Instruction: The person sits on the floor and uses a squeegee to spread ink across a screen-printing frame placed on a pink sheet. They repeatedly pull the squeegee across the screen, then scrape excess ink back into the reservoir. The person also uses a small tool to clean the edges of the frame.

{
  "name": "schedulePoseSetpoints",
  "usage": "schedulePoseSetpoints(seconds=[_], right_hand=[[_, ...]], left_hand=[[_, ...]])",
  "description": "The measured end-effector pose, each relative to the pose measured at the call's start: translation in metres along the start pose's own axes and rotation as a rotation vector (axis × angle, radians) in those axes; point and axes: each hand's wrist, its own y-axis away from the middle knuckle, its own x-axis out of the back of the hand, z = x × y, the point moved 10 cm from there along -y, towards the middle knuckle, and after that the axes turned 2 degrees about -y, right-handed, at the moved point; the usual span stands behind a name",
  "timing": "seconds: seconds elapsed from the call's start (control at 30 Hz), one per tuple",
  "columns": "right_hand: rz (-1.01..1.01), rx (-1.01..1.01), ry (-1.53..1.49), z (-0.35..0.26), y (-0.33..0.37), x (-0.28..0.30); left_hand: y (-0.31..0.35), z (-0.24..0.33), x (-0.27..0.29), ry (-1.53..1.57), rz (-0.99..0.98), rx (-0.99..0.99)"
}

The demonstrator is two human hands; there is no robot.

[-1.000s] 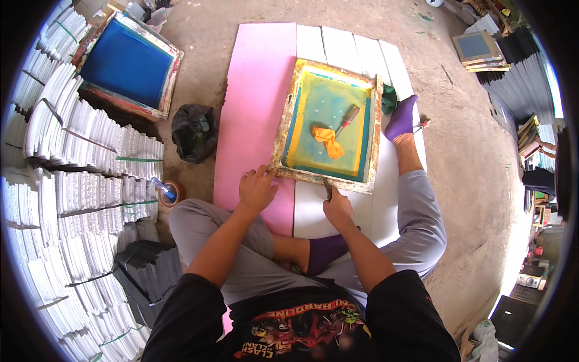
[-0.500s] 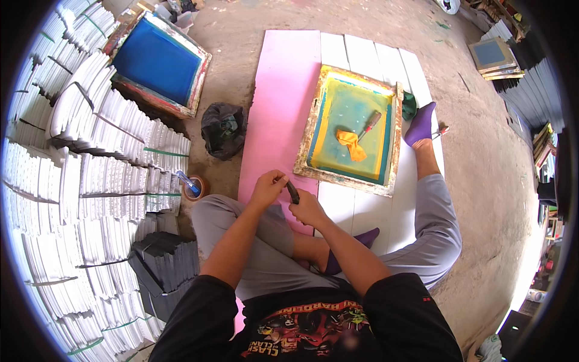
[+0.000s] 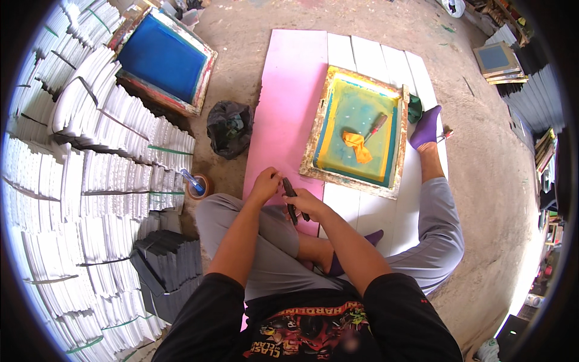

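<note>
My right hand (image 3: 303, 204) is closed round black pliers (image 3: 289, 192), whose two handles stick out below the fingers and whose head points up and away. Just left of the pliers' head, my left hand (image 3: 265, 184) is closed in a pinch; what lies between its fingertips is too small to make out. Both hands are above my crossed leg, at the near edge of the pink strip of the board (image 3: 283, 108). Beyond them a screen-printing frame (image 3: 312, 143) lies on the board. On its mesh rest a crumpled yellow cloth (image 3: 357, 146) and a screwdriver (image 3: 379, 123).
Tall stacks of white bundled sheets (image 3: 114, 175) line the left side, with a roll of tape (image 3: 205, 186) beside them. A black plastic bag (image 3: 230, 130) and a blue screen frame (image 3: 163, 60) are farther off. My foot (image 3: 427, 128) rests by the board's right edge, near another screwdriver (image 3: 445, 135).
The pliers have turned more upright in my right hand, and both handles now show. My left hand stays pinched beside their head. The whole view has shifted slightly.
</note>
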Motion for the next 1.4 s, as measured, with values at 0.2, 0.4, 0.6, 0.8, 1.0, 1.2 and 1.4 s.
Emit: schedulePoseSetpoints(seconds=[0.2, 0.4, 0.6, 0.8, 1.0, 1.2, 1.4], right_hand=[[0.173, 0.01, -0.044, 0.017, 0.023, 0.029], [0.614, 0.087, 0.267, 0.036, 0.068, 0.112], [0.765, 0.013, 0.271, 0.019, 0.112, 0.14], [0.792, 0.009, 0.3, 0.028, 0.096, 0.156], [0.82, -0.077, 0.363, 0.023, 0.095, 0.156], [0.99, 0.017, 0.68, 0.03, 0.09, 0.173], [0.816, -0.093, 0.486, 0.012, 0.104, 0.155]], left_hand=[[0.007, 0.011, 0.02, -0.542, 0.262, 0.014], [0.023, 0.06, -0.01, -0.523, 0.249, -0.297], [0.038, 0.08, -0.053, -0.622, 0.108, -0.538], [0.037, 0.08, -0.053, -0.598, 0.095, -0.588], [0.038, 0.083, -0.051, -0.522, 0.094, -0.591], [0.038, 0.086, -0.055, -0.568, 0.117, -0.585], [0.038, 0.089, -0.056, -0.731, 0.125, -0.572]])
